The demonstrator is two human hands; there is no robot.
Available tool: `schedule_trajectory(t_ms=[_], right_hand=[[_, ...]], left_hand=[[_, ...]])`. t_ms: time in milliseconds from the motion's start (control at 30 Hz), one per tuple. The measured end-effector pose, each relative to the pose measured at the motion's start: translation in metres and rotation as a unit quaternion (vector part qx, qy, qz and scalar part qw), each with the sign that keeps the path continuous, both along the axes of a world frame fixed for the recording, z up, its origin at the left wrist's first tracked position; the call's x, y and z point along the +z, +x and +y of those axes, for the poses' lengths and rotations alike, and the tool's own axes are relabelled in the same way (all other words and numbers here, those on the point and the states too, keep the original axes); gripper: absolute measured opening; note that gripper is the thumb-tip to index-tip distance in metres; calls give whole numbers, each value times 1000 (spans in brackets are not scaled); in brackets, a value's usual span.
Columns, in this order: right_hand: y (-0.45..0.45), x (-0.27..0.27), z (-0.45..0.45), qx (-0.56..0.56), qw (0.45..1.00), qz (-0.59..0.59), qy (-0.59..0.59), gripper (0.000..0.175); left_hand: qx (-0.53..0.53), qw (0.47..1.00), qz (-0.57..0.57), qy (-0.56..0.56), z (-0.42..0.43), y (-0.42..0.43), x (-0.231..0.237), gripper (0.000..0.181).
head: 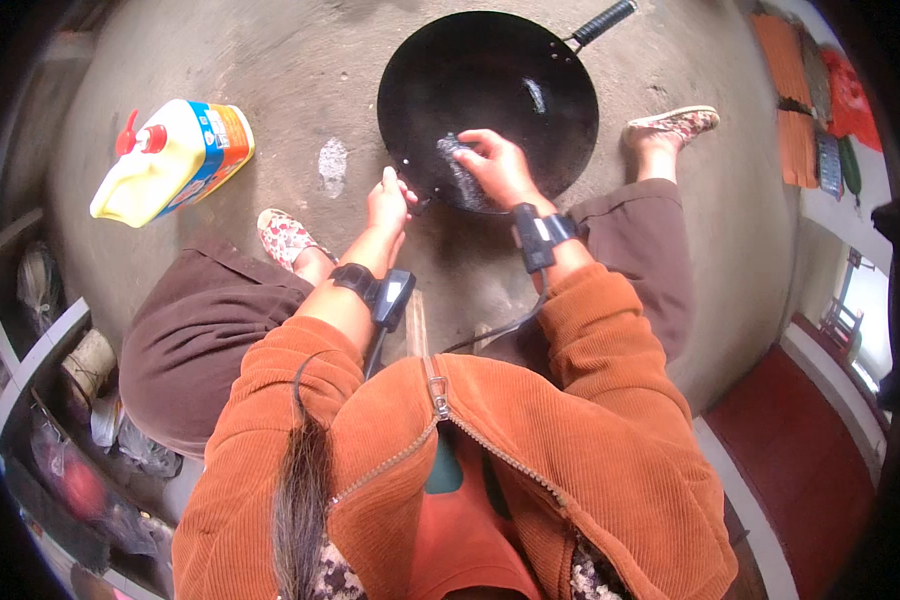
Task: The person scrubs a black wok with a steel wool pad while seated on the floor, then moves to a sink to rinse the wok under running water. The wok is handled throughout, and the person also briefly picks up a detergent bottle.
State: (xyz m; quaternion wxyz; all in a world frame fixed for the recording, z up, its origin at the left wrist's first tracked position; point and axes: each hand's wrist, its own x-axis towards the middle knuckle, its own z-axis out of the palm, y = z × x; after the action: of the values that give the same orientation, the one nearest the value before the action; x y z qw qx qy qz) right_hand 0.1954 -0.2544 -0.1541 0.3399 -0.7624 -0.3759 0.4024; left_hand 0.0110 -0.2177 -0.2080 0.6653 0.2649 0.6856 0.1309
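Note:
A large black wok (487,82) rests on the concrete floor, its ribbed handle (604,22) pointing to the upper right. My left hand (391,202) grips the near left rim of the wok, where a small handle is mostly hidden. My right hand (499,169) is inside the wok near its close edge, fingers pinched around a small greyish scrubber (450,146); its kind is hard to tell. Whitish foam lies around it, and a bright patch shows on the wok's right wall. To the left stands a pale yellow jug (172,161) with a red pump top (142,140).
A white wet-looking patch (333,166) marks the floor between jug and wok. My feet, in patterned shoes (289,238), flank the wok. Shelving with bags (146,450) is at the lower left. Orange blocks (784,67) and a red plastic bag (851,94) lie at the upper right.

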Motion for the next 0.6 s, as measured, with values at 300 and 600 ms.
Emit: schedule_trajectory(t_ms=[300, 600], right_hand=[[-63, -60, 40, 104, 993, -35, -40, 18], [-42, -72, 91, 140, 988, -42, 54, 15]], left_hand=[[-26, 999, 21, 25, 12, -6, -13, 50], [-58, 994, 30, 83, 3, -2, -6, 54]])
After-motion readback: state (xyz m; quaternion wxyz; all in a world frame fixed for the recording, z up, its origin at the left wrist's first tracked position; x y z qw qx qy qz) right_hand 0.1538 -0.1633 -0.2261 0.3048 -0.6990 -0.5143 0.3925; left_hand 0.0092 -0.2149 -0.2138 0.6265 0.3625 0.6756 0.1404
